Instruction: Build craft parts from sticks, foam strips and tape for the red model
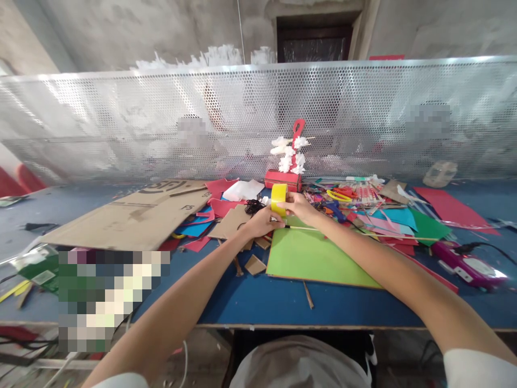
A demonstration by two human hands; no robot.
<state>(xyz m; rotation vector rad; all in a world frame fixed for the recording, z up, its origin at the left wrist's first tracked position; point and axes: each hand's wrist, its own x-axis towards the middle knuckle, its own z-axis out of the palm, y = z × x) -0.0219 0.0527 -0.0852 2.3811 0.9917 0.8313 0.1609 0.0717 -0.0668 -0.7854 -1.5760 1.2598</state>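
Both arms reach out over a blue table (258, 302). My right hand (299, 207) is closed on a roll of yellow tape (279, 198), held upright above the far edge of a green sheet (311, 256). My left hand (264, 220) pinches something small just under the roll, at the end of a thin wooden stick (363, 233) that lies across the green sheet toward the right. What the left fingers pinch is too small to name.
A large cardboard sheet (133, 215) lies at the left. Coloured paper scraps, scissors (341, 194) and sticks are heaped at the right. A purple glue gun (468, 265) lies at the far right. A red box with white paper flowers (287, 171) stands before a perforated metal screen (258, 118).
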